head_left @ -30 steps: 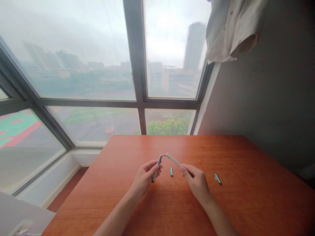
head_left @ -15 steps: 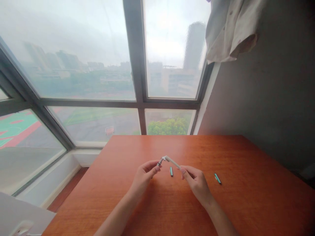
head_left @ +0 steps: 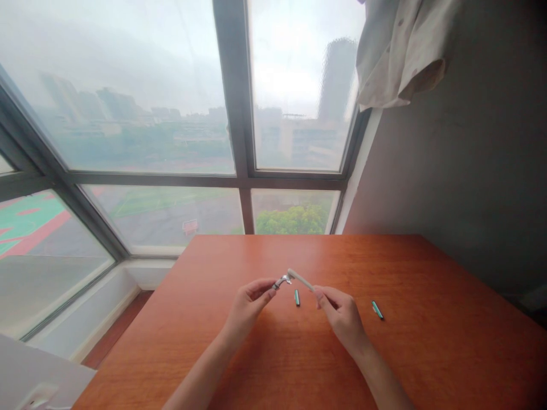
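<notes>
In my left hand, thumb and fingers pinch a silver razor handle, its head end pointing up and to the right. My right hand is closed on a pale toothbrush. The brush's head meets the top end of the razor handle; its bristles are too small to make out. On the table between my hands lies a green-and-black razor cartridge. A similar second cartridge rests to the right of my right hand.
The brown wooden table stretches under both arms. Windows with a grey frame stand behind it. A pale shirt hangs at upper right, before a dark wall. At lower left there is a white ledge.
The brush's head has shifted slightly along the end of the razor handle, and the handle's tip has tilted a little. Both hands stay almost in place; the cartridges have not moved.
</notes>
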A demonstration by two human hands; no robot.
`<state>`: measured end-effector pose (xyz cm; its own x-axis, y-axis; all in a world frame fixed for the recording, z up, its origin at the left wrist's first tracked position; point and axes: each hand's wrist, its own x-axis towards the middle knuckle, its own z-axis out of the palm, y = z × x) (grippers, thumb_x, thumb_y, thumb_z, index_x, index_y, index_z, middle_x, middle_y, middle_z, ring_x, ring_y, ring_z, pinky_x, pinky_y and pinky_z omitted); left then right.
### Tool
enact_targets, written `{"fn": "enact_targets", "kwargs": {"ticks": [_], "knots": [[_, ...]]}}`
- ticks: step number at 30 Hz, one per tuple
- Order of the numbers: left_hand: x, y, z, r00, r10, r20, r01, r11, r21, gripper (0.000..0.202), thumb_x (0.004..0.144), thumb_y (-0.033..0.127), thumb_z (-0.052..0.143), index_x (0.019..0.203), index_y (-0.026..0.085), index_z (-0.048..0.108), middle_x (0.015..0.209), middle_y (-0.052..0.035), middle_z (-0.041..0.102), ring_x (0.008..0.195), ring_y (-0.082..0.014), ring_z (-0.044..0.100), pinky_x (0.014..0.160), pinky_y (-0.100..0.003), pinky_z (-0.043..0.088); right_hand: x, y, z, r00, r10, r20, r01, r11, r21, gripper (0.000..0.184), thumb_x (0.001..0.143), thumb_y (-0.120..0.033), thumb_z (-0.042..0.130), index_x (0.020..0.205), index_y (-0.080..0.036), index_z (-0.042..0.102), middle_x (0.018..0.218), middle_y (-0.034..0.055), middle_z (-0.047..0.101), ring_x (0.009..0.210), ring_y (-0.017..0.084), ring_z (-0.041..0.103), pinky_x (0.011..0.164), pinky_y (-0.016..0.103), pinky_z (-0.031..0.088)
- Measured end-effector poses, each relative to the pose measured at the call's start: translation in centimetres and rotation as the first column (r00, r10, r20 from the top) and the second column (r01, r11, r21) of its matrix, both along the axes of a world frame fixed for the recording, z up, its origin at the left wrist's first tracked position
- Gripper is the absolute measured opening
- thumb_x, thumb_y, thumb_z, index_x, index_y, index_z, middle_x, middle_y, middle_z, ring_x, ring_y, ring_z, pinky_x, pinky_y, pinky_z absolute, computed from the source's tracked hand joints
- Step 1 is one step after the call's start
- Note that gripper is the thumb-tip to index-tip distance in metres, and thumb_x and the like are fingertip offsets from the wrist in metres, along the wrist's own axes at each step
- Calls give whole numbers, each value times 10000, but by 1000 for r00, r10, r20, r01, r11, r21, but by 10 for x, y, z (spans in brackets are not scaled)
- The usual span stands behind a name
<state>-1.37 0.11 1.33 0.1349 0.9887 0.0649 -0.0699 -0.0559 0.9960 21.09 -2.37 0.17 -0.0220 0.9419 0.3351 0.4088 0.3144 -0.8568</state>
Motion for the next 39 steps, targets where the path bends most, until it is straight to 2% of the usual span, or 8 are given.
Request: {"fn": "enact_targets", "kwargs": {"ticks": [5,11,16,21,33,39], "knots": [[-3,3,-4,999,24,-23,-23,998,60,241,730,290,710,940,174,729,988,-75,741,968,-248,659,903,-355,498,0,-2,3,999,39,22,-39,999,-1,355,910,-376,458,690,-152,623,592,-15,471,565,129,450,529,225,309],[-7,6,-3,994,68,-85,-58,992,111,235,771,291,671,975,183,718,992,-65,738,955,-233,660,878,-327,508,2,-1,1,998,33,-52,-35,998,-55,377,899,-405,473,693,-141,646,592,-8,488,576,137,470,532,226,332],[-10,9,-12,986,59,-156,-30,982,185,217,794,291,647,977,196,715,982,-60,736,933,-224,663,846,-314,514,0,0,0,999,47,4,-47,999,-17,366,902,-395,474,741,-142,683,598,0,512,573,139,473,525,229,329],[-11,11,-19,979,52,-198,-1,969,247,205,811,286,630,982,205,710,984,-56,731,917,-211,662,825,-303,519,1,0,2,997,32,66,-33,999,18,310,903,-362,482,890,-160,717,662,20,597,606,151,523,550,230,366],[-10,7,-9,975,69,-212,-18,972,235,225,802,308,628,975,193,717,979,-71,733,931,-233,660,850,-344,524,3,-1,5,997,-36,71,31,997,67,296,902,-348,477,863,-170,710,724,52,655,663,179,581,596,240,416],[-9,7,-11,977,67,-201,-16,969,246,230,798,321,631,958,184,720,975,-81,730,911,-232,659,812,-330,530,3,1,3,995,-16,100,10,998,62,361,913,-396,445,819,-163,704,652,45,618,606,172,549,562,240,402]]}}
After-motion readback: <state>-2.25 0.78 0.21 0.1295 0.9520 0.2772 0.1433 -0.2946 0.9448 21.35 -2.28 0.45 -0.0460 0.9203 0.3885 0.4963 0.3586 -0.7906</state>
